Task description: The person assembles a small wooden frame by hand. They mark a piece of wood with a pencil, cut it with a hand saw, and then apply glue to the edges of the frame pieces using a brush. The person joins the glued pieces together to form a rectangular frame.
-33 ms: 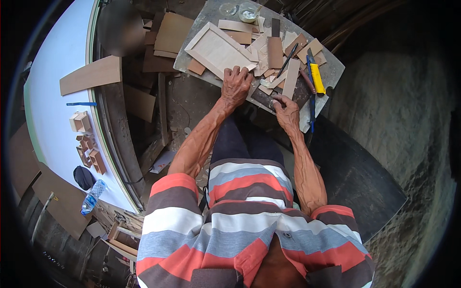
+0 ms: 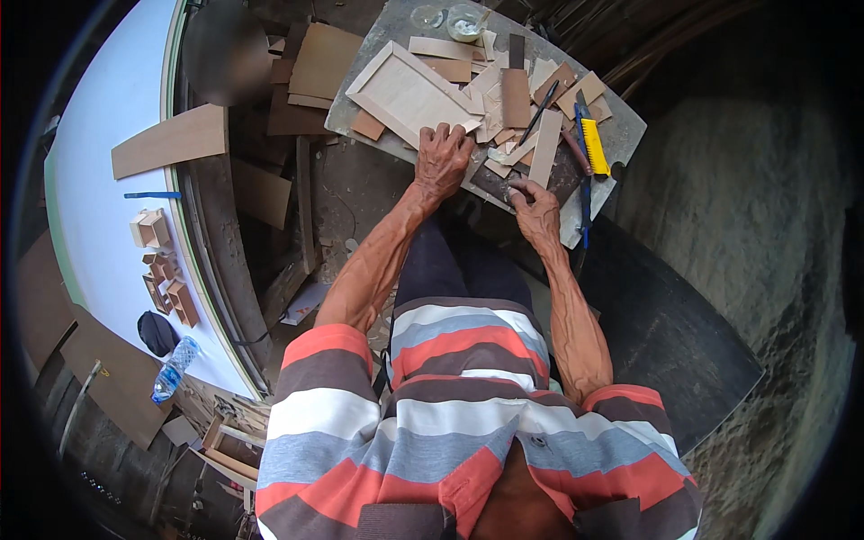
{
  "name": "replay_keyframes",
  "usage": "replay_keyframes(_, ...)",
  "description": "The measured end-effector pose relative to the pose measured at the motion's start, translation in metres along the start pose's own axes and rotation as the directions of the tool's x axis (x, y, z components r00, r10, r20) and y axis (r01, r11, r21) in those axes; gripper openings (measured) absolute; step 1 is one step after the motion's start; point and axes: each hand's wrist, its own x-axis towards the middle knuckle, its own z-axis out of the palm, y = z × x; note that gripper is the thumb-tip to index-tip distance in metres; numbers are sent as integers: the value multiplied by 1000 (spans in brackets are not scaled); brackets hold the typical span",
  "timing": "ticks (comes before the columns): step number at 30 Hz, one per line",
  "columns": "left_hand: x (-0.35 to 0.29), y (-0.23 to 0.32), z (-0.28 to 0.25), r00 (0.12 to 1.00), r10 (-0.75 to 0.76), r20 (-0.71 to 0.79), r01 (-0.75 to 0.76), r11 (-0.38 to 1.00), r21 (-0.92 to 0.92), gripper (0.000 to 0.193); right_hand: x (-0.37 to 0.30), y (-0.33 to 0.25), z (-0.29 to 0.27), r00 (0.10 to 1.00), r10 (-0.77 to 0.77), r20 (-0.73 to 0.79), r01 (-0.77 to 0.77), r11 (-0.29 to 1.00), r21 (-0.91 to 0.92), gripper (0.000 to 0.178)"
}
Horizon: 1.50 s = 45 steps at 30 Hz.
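Observation:
A pale wooden panel with raised edge strips point(image 2: 414, 90), like a shallow tray, lies slanted on the grey work board point(image 2: 357, 94). The fingers of my left hand point(image 2: 441, 164) are curled over its near corner, gripping it. My right hand point(image 2: 537, 209) is at the near edge of a dark flat block point(image 2: 490, 184), thumb and fingers drawn together; whatever they pinch is hidden or too small to name. A narrow pale strip point(image 2: 544, 148) lies just beyond that hand. To its right are a yellow-handled cutter knife point(image 2: 593, 147) and a dark pen-like tool point(image 2: 540, 112).
Thin wood offcuts point(image 2: 516, 97) and a glass jar of whitish paste point(image 2: 464, 24) occupy the work board. On the left, a white-topped table point(image 2: 99, 198) bears small wooden boxes point(image 2: 182, 303), a brown board point(image 2: 171, 142) and a plastic bottle point(image 2: 175, 369). A blurred round shape point(image 2: 225, 54) is beyond it.

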Motion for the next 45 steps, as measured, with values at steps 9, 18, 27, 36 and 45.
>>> replay_keyframes(9,-3,-3,-7,964,-265,25,266,961,-73,22,4,-47,34,998,-24,-51,25,1000,13,25)
replay_keyframes(18,7,-88,-31,634,-757,-160,765,644,-18,68,58,-93,75,965,214,-149,-247,934,-257,58)
replay_keyframes(27,2,-117,-31,607,-794,30,794,606,-50,68,75,-98,97,941,298,-162,-322,936,-143,63)
replay_keyframes(36,-2,-148,-39,575,-785,232,818,558,-138,63,71,-87,108,933,218,-288,-203,976,79,45)
replay_keyframes(45,6,-141,-61,567,-785,250,818,573,-54,64,72,-69,109,978,109,-178,29,774,632,23)
